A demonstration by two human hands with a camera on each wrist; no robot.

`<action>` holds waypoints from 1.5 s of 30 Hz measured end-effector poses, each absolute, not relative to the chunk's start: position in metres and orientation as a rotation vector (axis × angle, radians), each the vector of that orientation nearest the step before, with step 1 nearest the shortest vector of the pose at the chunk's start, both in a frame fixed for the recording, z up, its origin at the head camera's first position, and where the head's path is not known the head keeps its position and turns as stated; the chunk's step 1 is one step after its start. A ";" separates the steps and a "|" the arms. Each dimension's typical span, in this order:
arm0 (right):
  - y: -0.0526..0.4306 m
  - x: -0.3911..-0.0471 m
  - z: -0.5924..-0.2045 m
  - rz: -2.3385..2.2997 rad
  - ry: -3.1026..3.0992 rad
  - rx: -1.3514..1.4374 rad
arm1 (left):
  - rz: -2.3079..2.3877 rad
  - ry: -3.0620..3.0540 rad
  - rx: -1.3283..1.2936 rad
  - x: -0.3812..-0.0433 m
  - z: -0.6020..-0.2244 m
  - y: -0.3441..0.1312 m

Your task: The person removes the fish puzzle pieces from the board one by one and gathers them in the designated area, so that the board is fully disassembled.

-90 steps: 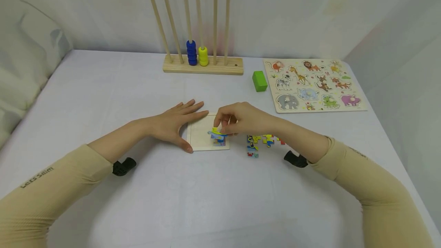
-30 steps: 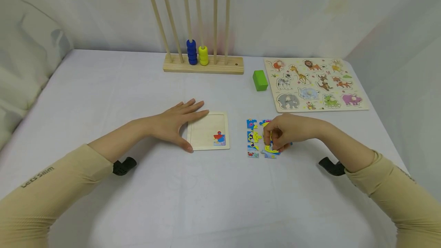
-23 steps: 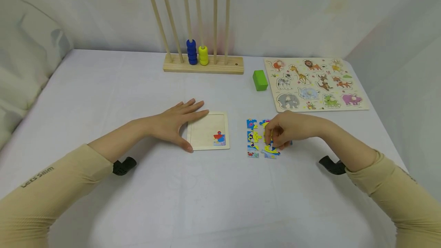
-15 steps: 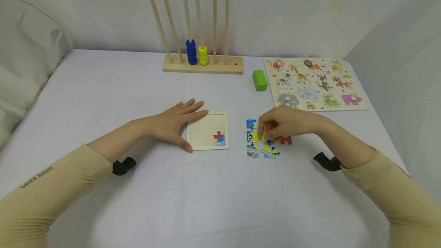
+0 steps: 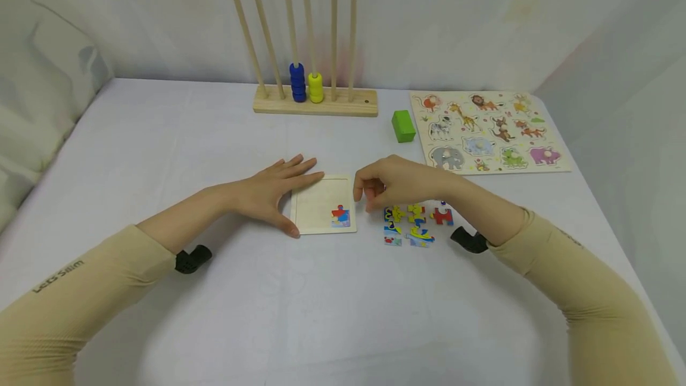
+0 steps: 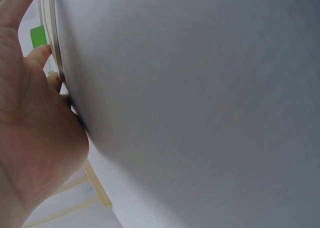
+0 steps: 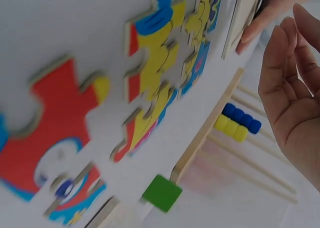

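Observation:
In the head view my left hand (image 5: 268,191) lies spread along the left side of a small square wooden puzzle tray (image 5: 315,202). Its index fingertip touches the far left corner and its thumb the near left corner. Inside the tray, joined red and blue jigsaw pieces (image 5: 340,217) fill the near right corner. Just right of the tray hovers my right hand (image 5: 393,182), fingers loosely bent, with nothing visible between thumb and index finger. Several loose jigsaw pieces (image 5: 417,214) lie beneath and beyond its wrist, some hidden. The right wrist view shows red and yellow pieces (image 7: 62,113) close up.
A wooden bead rack (image 5: 343,106) with blue and yellow beads on upright rods stands at the back. A green block (image 5: 404,126) sits right of it, beside an animal peg puzzle board (image 5: 495,165).
My right hand placed a piece in the tray's corner, went right to the loose pieces, hovered over them, then came back left towards the tray. My left hand has stayed still.

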State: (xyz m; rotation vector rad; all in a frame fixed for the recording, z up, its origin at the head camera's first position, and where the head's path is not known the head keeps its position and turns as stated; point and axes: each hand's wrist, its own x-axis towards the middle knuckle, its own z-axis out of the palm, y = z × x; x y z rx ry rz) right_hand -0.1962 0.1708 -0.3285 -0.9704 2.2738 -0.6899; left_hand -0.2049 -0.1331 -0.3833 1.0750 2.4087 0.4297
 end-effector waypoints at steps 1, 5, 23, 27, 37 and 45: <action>0.166 -0.197 -0.330 -0.691 2.262 -0.979 | 0.429 2.409 1.075 -0.205 -0.384 -0.133; 0.150 -0.199 -0.335 -0.681 2.203 -0.993 | 0.429 2.407 1.076 -0.205 -0.384 -0.134; 0.130 -0.203 -0.349 -0.620 2.169 -1.022 | 0.442 2.406 1.080 -0.204 -0.384 -0.134; 0.130 -0.202 -0.350 -0.610 2.169 -1.020 | 0.441 2.406 1.079 -0.203 -0.383 -0.134; 0.130 -0.198 -0.348 -0.565 2.203 -1.044 | 0.434 2.414 1.085 -0.204 -0.383 -0.134; 0.130 -0.196 -0.347 -0.557 2.218 -1.054 | 0.436 2.412 1.087 -0.204 -0.383 -0.134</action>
